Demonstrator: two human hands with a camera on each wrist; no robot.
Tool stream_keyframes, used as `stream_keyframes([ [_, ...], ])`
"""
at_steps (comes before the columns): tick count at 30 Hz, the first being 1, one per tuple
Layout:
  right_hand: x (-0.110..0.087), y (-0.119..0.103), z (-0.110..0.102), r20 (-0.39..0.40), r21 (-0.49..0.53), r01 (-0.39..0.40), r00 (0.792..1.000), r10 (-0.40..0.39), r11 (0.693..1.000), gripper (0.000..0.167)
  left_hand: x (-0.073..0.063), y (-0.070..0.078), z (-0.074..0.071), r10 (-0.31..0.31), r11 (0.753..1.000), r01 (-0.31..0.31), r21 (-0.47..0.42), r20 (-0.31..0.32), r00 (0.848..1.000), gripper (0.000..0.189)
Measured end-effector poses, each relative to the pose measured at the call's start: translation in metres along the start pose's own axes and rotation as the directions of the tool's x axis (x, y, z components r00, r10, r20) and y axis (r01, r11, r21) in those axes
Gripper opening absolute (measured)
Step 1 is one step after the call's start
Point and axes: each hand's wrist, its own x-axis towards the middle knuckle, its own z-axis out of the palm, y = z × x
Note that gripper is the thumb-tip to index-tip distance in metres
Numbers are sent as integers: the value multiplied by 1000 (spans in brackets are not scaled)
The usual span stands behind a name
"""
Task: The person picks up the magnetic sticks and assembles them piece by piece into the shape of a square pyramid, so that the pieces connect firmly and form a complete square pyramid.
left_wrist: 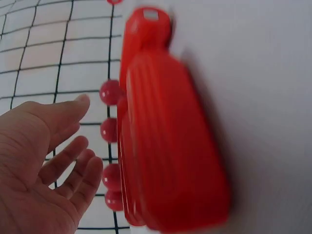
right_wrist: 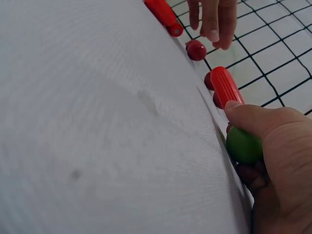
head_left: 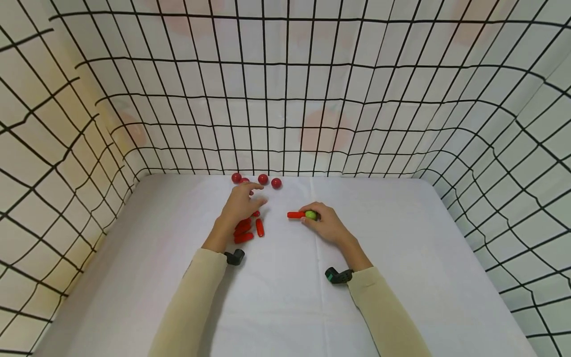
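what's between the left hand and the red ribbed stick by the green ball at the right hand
Bare white cloth lies between the left hand and the red ribbed stick by the right hand, seen in the head view.

On right wrist cam I see the right hand [right_wrist: 287,156] gripping a green ball [right_wrist: 243,145], thumb on a red handle [right_wrist: 224,85]. Left hand [right_wrist: 212,19] hangs near a red ball [right_wrist: 196,50].

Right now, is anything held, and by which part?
The right hand pinches a ridged red stick at its end beside a round green ball; whether joined is unclear. The left hand holds nothing.
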Motion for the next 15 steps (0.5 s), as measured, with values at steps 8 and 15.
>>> stream_keyframes([
  [8, -2, 1, 0, -6, 8, -1, 1000, 1, 1000, 24, 15, -19, -21, -96, 995, 98, 31, -75, 993, 59],
  [15, -1, 1, 1, -7, 3, 0, 1000, 0, 1000, 24, 24, -26, -24, -138, 986, 139, 88, -15, 990, 70],
])
